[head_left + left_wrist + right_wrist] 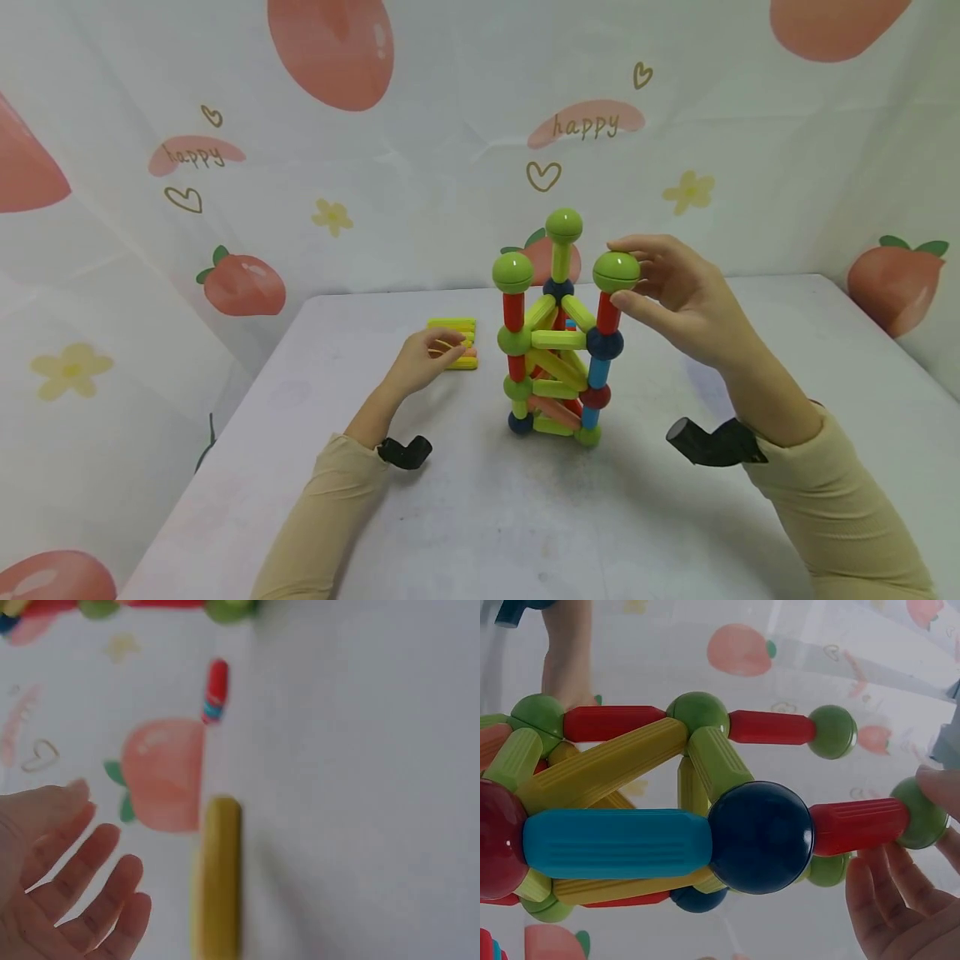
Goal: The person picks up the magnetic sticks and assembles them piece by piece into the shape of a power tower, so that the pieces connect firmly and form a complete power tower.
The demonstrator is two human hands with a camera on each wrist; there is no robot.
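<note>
A tower of magnetic rods and balls (558, 340) stands upright on the table, with green balls topping its three posts. My right hand (690, 308) holds the green ball (617, 272) on the right post between thumb and fingers. In the right wrist view that ball sits on the end of a red rod (861, 826), which joins a dark blue ball (761, 837). Left of the tower, my left hand (420, 362) is beside several loose yellow rods (452, 323). Its fingers are relaxed and apart in the left wrist view, and a yellow rod (221, 877) lies away from them.
Behind the tower, red and blue rods (216, 686) lie on the table, mostly hidden in the head view. A white backdrop printed with fruit (240, 283) hangs behind the white table (487, 525). Black camera mounts (716, 442) are strapped at both wrists.
</note>
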